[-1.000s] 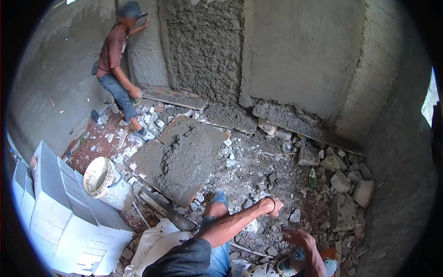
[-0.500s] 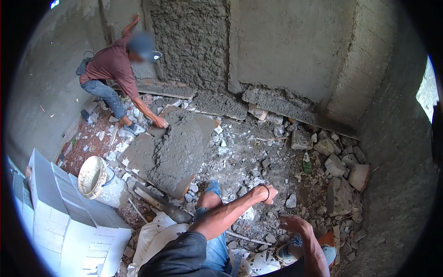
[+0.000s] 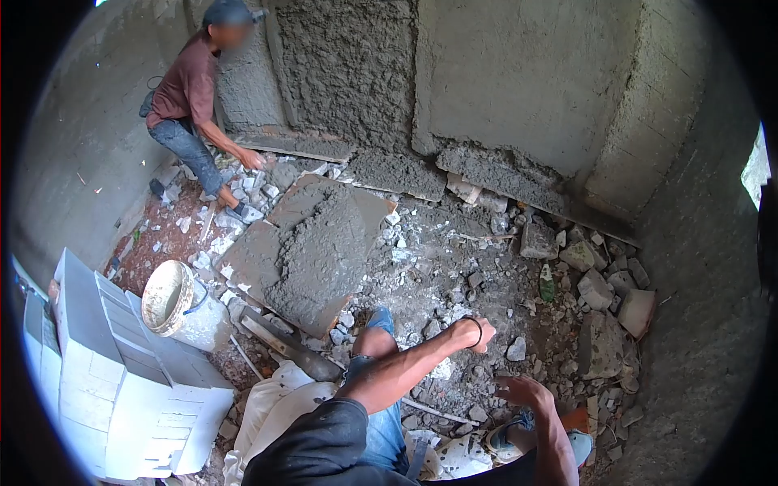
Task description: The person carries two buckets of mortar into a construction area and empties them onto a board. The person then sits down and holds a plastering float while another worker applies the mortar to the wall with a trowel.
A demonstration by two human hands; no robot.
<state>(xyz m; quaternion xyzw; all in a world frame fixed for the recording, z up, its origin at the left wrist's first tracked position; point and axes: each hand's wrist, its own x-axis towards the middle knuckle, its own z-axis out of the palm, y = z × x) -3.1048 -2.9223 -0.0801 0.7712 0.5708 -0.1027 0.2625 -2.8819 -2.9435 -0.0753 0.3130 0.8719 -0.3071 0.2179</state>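
My left hand (image 3: pixel 473 334), a dark band at its wrist, hangs over the rubble floor in front of my knee. Its fingers are curled in, and whether anything is inside them is hidden. Lower right, my right hand (image 3: pixel 523 391) hangs loose above my shoe, fingers stretched out and holding nothing. Ahead of me a wide heap of wet mortar (image 3: pixel 328 243) lies on a flat board (image 3: pixel 251 263). A person in a maroon shirt (image 3: pixel 185 89) bends at the far left, one hand (image 3: pixel 253 159) low beside the wall, by a lump of grey mortar (image 3: pixel 282 174).
A mortar-smeared bucket (image 3: pixel 207 320) stands at left beside stacked pale blocks (image 3: pixel 146 389). Broken bricks and stones (image 3: pixel 600 344) pile along the right wall. Mortar-covered planks (image 3: pixel 397 174) run along the foot of the rough, freshly coated wall (image 3: pixel 348 73). A white sack (image 3: pixel 275 413) lies by my leg.
The person in maroon has straightened somewhat and drawn a hand from the mortar heap back toward the wall. The view has shifted slightly; my hands hold nearly the same pose.
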